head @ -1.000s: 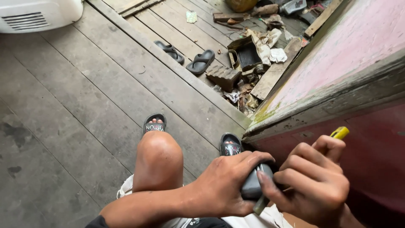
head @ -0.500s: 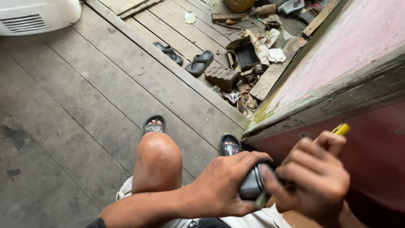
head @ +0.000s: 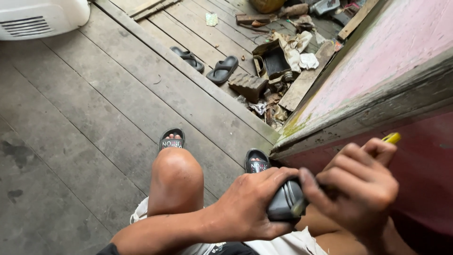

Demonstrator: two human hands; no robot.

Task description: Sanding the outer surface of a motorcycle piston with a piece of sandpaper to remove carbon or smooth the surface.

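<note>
the left hand stays wrapped tight round a dark grey thing. the right hand has slid nearer, maybe pinching a yellow-tipped tool.

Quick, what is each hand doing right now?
Left hand: closed around a dark grey ribbed object.
Right hand: closed on a yellow-handled tool, its tip at the object.

Home porch: plank floor, sandals.
</note>
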